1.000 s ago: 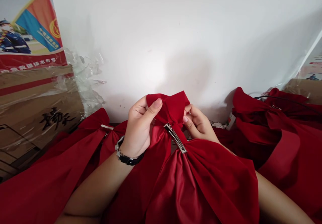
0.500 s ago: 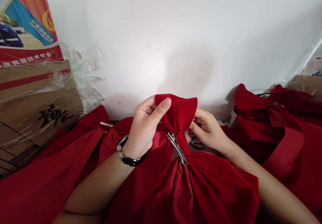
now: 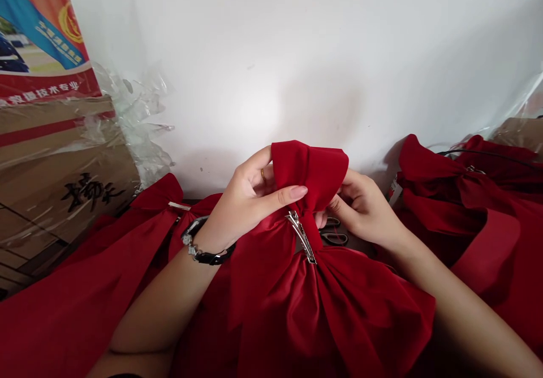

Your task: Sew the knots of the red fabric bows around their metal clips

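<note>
A red velvet bow is held up between both hands in front of the white wall. My left hand grips its left side, thumb lying across the front and fingers behind the cloth. My right hand pinches the lower right edge, with some fingertips hidden behind the bow. Just below the gathered middle, a metal hair clip sits on red fabric. Beneath it, a wide red bow loop and satin folds spread toward me; how the pieces join is partly hidden.
Scissors lie behind the held bow, only their handles showing. At left another red bow with a clip rests near a cardboard box and clear plastic wrap. More red bows are piled at right beside a black cable.
The bow's upper part has risen slightly and widened between my hands. My left thumb has moved down and right across its front. The scissor handles show more.
</note>
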Motion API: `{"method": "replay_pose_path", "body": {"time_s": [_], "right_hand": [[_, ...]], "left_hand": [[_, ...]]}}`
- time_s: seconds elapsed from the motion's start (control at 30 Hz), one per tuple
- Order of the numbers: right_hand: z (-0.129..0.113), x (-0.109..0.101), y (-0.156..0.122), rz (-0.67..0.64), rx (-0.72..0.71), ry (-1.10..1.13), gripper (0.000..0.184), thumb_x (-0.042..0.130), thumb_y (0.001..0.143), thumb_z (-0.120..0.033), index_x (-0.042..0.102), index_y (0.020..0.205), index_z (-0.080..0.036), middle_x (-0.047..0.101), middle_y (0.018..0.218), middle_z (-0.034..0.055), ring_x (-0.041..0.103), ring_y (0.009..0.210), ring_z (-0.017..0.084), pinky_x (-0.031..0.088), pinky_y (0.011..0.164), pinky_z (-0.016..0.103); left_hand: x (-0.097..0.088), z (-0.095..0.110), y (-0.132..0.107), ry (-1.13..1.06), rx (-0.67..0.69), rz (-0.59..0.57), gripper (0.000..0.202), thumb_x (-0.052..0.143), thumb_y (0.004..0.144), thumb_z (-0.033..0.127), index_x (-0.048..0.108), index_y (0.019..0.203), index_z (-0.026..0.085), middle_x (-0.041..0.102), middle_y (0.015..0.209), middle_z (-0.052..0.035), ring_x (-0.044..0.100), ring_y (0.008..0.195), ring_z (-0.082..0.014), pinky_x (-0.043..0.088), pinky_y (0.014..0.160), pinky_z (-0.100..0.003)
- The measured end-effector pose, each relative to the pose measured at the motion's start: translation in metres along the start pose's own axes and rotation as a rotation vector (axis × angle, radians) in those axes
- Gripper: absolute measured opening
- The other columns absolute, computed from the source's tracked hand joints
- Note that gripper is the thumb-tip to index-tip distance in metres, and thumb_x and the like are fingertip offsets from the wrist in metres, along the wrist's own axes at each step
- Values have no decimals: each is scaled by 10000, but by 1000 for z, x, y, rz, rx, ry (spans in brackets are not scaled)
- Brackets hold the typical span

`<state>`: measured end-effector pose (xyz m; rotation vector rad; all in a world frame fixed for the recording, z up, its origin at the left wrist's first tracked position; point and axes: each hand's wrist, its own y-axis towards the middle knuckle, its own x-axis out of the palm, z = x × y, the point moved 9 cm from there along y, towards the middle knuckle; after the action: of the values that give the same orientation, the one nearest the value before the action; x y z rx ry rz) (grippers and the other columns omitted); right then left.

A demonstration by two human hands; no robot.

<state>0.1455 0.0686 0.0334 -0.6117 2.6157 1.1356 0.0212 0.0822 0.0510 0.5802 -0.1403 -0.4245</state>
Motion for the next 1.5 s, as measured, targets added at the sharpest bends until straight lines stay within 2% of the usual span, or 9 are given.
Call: {"method": "replay_pose_path", "body": {"time_s": [0.07,0.2,0.37,0.47,0.57,0.87,1.13,1.27,1.5], "right_hand": [[1,0,0,-7,39,36,190,507,957,-366,468,896,-189,665,630,3,670,536,124,568,507,206],[-1,0,0,-16,68,64,240,547,931,-404,474,857,-188,648,590,-9,666,517,124,555,489,192],[-8,-1,1,-44,-19,49,195,528,948,-346,531,864,-170,669,629,12,665,539,116,559,505,194],[-8,-3,0,-49,-33,27,198,522,952,-345,556,882,-162,666,619,15,659,533,122,559,501,210],[-9,-5,0,-47,-28,3,199,519,952,-347,559,885,-164,663,611,14,655,529,125,554,500,218],[-11,-6,0,-65,-11,-45,179,533,946,-336,540,884,-169,628,607,-6,637,506,104,540,489,190],[-8,-5,1,-91,43,59,208,586,914,-319,490,790,-183,638,626,-6,669,532,119,577,503,192],[-8,-5,2,-112,47,97,211,554,930,-337,507,796,-180,656,641,5,680,548,126,592,519,203],[-5,-2,3,-145,71,136,241,596,906,-366,517,805,-162,647,620,1,681,546,115,584,523,170]], "left_hand": [[-2,-2,0,-46,5,40,305,788,717,202,680,1002,199,712,829,-23,685,765,-185,552,707,-275],[-3,-4,-1,-85,3,49,328,793,717,230,680,1023,192,715,849,-38,692,792,-201,555,721,-286],[-1,1,-3,-34,35,19,352,775,736,206,667,1071,219,712,934,-35,691,888,-207,562,786,-285],[2,-4,-3,-56,-26,-21,455,806,695,203,640,1118,235,698,943,-37,694,842,-208,569,727,-282],[4,-8,-3,-84,-70,-31,514,827,664,208,624,1134,244,685,959,-42,692,851,-224,573,732,-306],[8,-12,-3,-105,13,-15,392,736,777,229,610,1145,268,667,855,-12,675,830,-191,576,741,-291],[10,-20,-2,-172,-35,-27,404,739,774,243,604,1153,280,661,889,-12,671,865,-207,571,802,-341],[11,-18,-3,-181,-30,-36,381,727,786,226,606,1145,271,654,881,-11,668,836,-192,567,781,-322],[15,-18,-3,-178,-13,-62,351,681,829,215,569,1159,254,639,889,-3,658,814,-163,564,757,-292]]}}
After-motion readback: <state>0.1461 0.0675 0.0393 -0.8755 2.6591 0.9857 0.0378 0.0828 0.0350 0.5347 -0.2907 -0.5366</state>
